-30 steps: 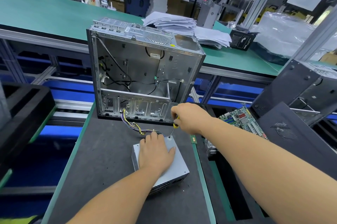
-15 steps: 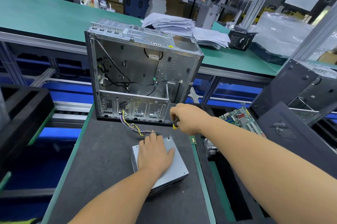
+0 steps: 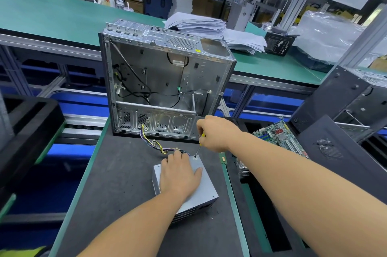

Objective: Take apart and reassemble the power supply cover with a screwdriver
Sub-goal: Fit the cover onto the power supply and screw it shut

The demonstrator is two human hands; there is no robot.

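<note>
The power supply [image 3: 201, 191] lies on the dark tabletop [image 3: 117, 183], near the open computer case [image 3: 163, 80]. The left hand [image 3: 180, 175] presses flat on its cover, fingers straight. The right hand [image 3: 215, 133] grips a screwdriver [image 3: 200, 144], tip at the far corner screw [image 3: 195, 157]

- The black box [image 3: 278, 44] at about one o'clock on the green bench carries white print that looks like "690", seen upside down; the rest of its marking is too small to read.
- The label [image 3: 178, 62] inside the computer case [image 3: 165, 80], near twelve o'clock, is too blurred to read.
- No other text is legible.
</note>
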